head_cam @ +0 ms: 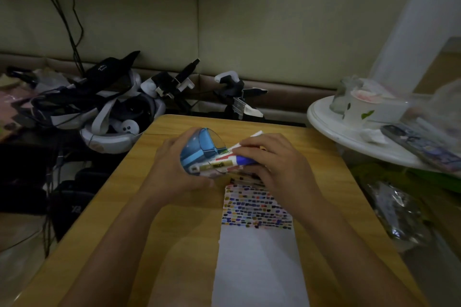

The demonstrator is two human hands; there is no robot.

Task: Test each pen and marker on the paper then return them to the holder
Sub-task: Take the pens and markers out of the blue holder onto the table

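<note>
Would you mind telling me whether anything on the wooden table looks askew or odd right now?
Yes: the holder is tipped on its side, gripped by the left hand, its mouth toward the right hand, which covers the markers sticking out over the paper.

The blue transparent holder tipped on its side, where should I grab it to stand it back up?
Grip the blue transparent holder around its curved wall from the left, where the left hand already cups it; markers stick out of its right-facing mouth.
</note>
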